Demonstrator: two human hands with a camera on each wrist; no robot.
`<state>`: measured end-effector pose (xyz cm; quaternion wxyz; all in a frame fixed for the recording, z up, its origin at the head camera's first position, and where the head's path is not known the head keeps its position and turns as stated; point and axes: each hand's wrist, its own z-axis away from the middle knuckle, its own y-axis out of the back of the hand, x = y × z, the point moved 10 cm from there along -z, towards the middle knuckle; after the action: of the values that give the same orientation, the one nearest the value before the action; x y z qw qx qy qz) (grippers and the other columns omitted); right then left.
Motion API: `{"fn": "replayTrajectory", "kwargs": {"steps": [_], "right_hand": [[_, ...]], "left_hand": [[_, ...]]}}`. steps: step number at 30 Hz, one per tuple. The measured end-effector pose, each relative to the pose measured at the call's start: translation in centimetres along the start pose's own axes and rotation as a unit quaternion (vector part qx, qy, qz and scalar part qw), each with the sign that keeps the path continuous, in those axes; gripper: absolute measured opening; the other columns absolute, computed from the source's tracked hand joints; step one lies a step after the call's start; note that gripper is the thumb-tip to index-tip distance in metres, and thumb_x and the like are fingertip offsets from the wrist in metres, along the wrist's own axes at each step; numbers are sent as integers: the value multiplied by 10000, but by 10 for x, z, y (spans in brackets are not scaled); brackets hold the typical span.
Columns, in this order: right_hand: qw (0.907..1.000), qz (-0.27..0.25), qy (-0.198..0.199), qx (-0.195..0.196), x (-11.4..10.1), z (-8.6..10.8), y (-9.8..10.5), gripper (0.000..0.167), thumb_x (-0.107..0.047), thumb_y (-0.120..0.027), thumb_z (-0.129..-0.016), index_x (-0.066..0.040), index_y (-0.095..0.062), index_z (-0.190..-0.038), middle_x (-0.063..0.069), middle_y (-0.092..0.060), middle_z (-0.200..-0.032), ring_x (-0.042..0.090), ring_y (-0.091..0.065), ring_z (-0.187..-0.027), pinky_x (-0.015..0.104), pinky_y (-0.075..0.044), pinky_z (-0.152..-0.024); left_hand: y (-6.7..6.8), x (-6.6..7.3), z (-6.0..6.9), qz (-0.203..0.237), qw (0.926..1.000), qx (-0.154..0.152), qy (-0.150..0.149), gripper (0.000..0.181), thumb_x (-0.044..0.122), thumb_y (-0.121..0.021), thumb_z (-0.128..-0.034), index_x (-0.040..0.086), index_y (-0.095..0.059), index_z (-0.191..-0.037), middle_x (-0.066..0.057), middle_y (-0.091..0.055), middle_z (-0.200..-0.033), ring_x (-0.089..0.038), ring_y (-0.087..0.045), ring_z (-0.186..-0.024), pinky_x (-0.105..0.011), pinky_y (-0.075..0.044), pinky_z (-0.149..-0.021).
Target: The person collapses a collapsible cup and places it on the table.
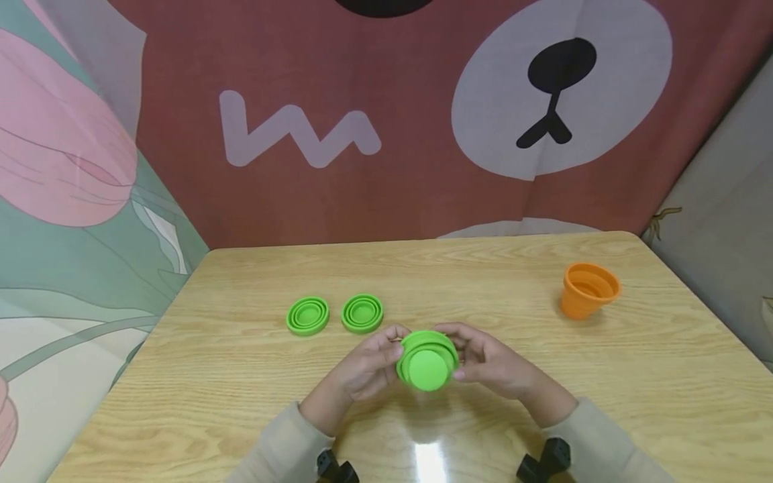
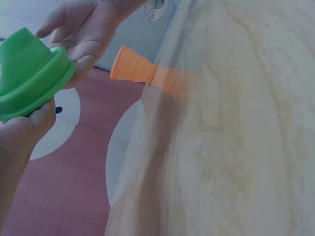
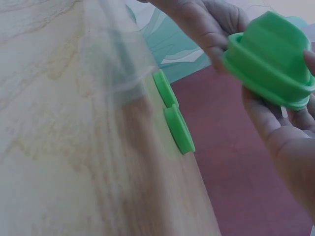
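Observation:
Between both hands, above the table, is a green collapsible cup, partly folded, its flat base turned toward the head camera. The left hand grips its left side, thumb on the rim; that thumb shows in the left wrist view. On the opposite side the right hand holds the rim between thumb and fingers. The right wrist view shows the cup side-on, with a stepped wall and a wide rim. Some fingertips are hidden behind the cup.
Two flattened green cups lie side by side beyond the left hand. An orange cup stands expanded at the far right of the wooden table. A printed cloth hangs behind the table's back edge.

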<state>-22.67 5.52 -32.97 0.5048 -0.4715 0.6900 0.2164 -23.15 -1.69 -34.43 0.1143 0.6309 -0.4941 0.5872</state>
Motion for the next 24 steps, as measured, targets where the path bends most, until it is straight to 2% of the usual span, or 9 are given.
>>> {"fn": "replayTrajectory", "kwargs": {"steps": [3,7,11,17,20,24], "right_hand": [[9996,114,-77,241,2,1,4,498,122,-427,-811,-31,-328,-1274,105,-477,-1187,216,-471,-1052,370,-403,-875],[9986,39,-179,502,5,2,8,452,94,-418,-830,-31,-346,-1259,118,-485,-1163,212,-479,-1037,353,-411,-868],[9979,76,-79,642,6,1,10,424,88,-415,-838,-14,-356,-1245,125,-503,-1127,212,-497,-1005,342,-430,-844],[9950,290,-16,954,7,1,14,404,91,-439,-825,-56,-410,-1200,90,-552,-1055,186,-540,-926,317,-463,-790],[9907,571,-106,1229,7,2,18,385,76,-470,-813,-56,-430,-1172,69,-564,-1019,165,-550,-892,298,-477,-757],[9806,1025,-192,1659,6,3,23,351,69,-504,-798,-15,-443,-1134,41,-575,-961,146,-558,-841,277,-492,-705]], "left_hand": [[2,3,0,51,9998,68,-154,131,73,-377,-909,85,-436,-1025,-10,-553,-979,-118,-542,-873,-246,-452,-768],[6,3,0,60,9996,195,-211,124,90,-397,-906,82,-436,-1023,-16,-552,-982,-123,-543,-879,-251,-453,-773],[9,2,-1,66,9992,302,-236,120,115,-432,-895,79,-445,-1009,-15,-544,-973,-117,-540,-864,-248,-456,-763],[11,2,-1,93,9986,440,-272,117,123,-460,-883,91,-459,-995,2,-539,-933,-102,-536,-826,-234,-460,-736],[10,3,0,128,9985,427,-329,104,99,-447,-885,91,-459,-988,9,-549,-915,-99,-538,-819,-233,-458,-734],[9,3,0,131,9985,386,-356,105,69,-433,-885,85,-453,-987,3,-560,-912,-106,-544,-822,-238,-457,-737]]}}
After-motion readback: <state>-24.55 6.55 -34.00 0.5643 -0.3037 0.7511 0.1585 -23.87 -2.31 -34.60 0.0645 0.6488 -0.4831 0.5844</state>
